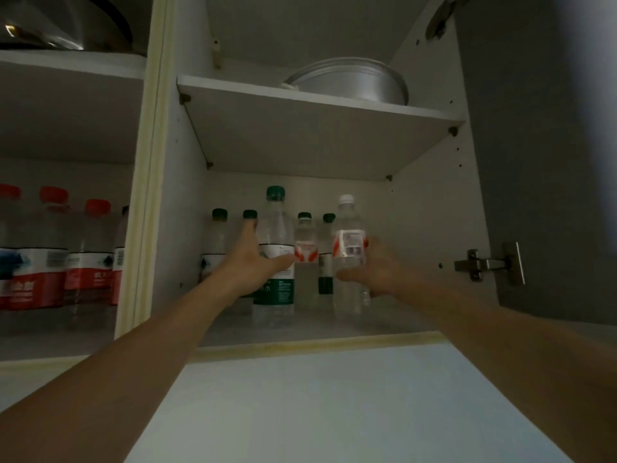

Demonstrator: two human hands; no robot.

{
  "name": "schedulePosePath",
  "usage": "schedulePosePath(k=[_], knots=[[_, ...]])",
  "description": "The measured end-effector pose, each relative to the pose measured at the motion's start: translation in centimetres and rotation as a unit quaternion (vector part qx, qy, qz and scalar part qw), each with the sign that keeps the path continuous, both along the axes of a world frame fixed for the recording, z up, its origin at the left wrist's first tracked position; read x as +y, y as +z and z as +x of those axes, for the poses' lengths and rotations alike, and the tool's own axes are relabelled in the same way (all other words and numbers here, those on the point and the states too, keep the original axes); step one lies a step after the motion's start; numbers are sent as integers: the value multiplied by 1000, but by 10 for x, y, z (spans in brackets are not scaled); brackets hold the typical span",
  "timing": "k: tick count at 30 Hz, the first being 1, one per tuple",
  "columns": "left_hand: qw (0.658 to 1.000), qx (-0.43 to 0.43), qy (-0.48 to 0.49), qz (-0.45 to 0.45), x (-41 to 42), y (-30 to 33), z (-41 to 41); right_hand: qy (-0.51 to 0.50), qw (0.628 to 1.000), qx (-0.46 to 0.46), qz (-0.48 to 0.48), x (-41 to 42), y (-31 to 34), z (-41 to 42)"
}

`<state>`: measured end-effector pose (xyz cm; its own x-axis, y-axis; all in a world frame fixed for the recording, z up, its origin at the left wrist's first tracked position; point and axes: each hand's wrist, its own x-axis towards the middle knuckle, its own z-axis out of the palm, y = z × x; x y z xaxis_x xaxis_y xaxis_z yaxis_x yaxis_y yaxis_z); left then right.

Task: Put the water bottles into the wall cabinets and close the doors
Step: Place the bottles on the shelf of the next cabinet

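Both arms reach up into the open right wall cabinet. My left hand (248, 262) wraps around a clear water bottle with a green cap and green label (276, 228), which stands on the lower shelf (394, 319). My right hand (374, 272) grips a clear bottle with a white cap and red-white label (349, 242), also standing on that shelf. Behind them stand several smaller green-capped bottles (304, 238). The cabinet door (541, 162) hangs open at the right.
The left cabinet compartment holds several red-capped bottles with red labels (53, 248). A metal basin (350, 81) lies on the upper shelf, and a steel bowl (63, 25) sits top left. A hinge (487, 264) juts from the right door.
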<state>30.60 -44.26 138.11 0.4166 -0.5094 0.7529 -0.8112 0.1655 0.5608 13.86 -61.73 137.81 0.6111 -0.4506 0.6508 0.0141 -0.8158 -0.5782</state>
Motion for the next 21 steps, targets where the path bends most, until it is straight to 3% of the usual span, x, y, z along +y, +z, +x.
schedulePosePath(k=[6,11,21], knots=[[999,-13,-47,24,-29,0,-7,-74,996,9,46,-64,2,-21],[999,-12,-39,-10,-33,-10,-7,-131,990,20,55,-101,4,-11],[998,-50,0,-41,-28,-15,-2,-190,978,81,-25,-135,11,17]])
